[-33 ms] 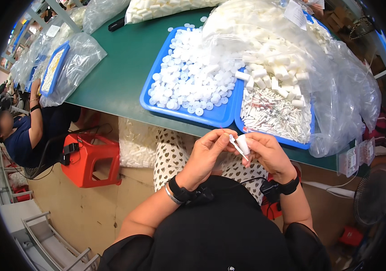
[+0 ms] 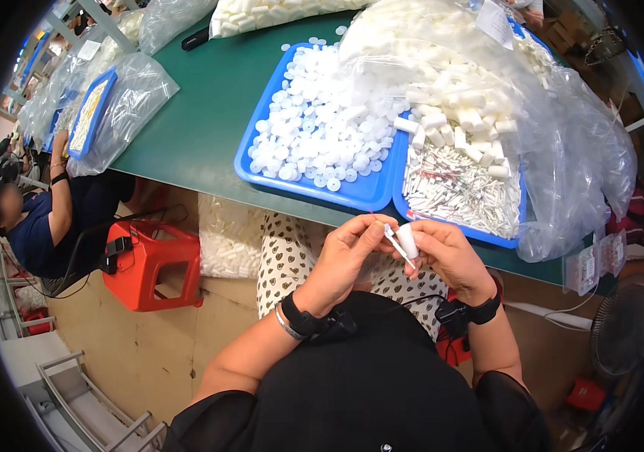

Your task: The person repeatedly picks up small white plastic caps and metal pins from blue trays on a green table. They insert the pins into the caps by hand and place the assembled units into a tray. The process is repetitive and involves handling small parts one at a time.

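Note:
Just in front of the table edge, my left hand (image 2: 348, 255) pinches a thin white stick-like piece (image 2: 396, 244). A bit of red shows at that hand's fingertips. Close beside it, my right hand (image 2: 454, 255) has its fingers closed on a small white cylinder (image 2: 407, 239). The two pieces nearly meet; whether they touch I cannot tell. Just beyond my hands, a blue tray (image 2: 460, 223) holds many thin white sticks with red and dark strands (image 2: 442, 184), with larger cream cylinders (image 2: 498, 172) at its back.
Another blue tray (image 2: 371, 200) to the left holds a heap of translucent white discs (image 2: 299, 143). A large clear bag of cream cylinders (image 2: 420, 56) leans over both trays. At left, a person (image 2: 39, 218) works near a red stool (image 2: 157, 264). A fan (image 2: 623, 324) stands right.

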### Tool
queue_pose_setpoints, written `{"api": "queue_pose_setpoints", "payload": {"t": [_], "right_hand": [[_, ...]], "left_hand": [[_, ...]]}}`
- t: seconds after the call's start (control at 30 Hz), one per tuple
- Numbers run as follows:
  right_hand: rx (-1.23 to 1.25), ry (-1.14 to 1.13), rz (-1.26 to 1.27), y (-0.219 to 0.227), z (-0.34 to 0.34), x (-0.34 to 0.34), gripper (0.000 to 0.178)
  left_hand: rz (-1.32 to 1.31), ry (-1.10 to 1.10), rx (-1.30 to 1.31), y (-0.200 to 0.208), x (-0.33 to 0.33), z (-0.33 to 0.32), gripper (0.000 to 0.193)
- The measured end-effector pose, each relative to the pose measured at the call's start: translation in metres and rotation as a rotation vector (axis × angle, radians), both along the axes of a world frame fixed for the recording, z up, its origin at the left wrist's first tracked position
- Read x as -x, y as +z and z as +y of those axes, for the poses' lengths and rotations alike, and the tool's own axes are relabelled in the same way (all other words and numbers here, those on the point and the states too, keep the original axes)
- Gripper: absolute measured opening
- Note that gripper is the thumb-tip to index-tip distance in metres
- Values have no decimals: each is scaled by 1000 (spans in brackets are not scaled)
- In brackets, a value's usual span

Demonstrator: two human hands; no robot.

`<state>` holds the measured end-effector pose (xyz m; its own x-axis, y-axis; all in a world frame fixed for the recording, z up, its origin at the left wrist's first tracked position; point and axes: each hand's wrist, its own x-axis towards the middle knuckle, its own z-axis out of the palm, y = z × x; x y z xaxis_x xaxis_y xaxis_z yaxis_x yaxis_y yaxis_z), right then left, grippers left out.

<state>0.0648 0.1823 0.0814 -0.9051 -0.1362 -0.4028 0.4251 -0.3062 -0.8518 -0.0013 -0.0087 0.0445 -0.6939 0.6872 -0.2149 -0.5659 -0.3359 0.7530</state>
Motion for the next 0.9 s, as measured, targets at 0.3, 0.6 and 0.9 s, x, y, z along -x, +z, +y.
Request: {"api": "queue_pose_setpoints", "payload": {"t": [0.3, 0.6, 0.9], "right_hand": [[-372, 40, 127, 2, -11, -3, 14], [66, -12, -67, -5, 4, -4, 10], [-949, -215, 251, 17, 47, -3, 17]], "left_hand": [[-28, -56, 84, 1, 0, -1, 29], [14, -110, 161, 0, -4, 1, 36], [-175, -38, -3, -6, 1, -3, 18]]}}
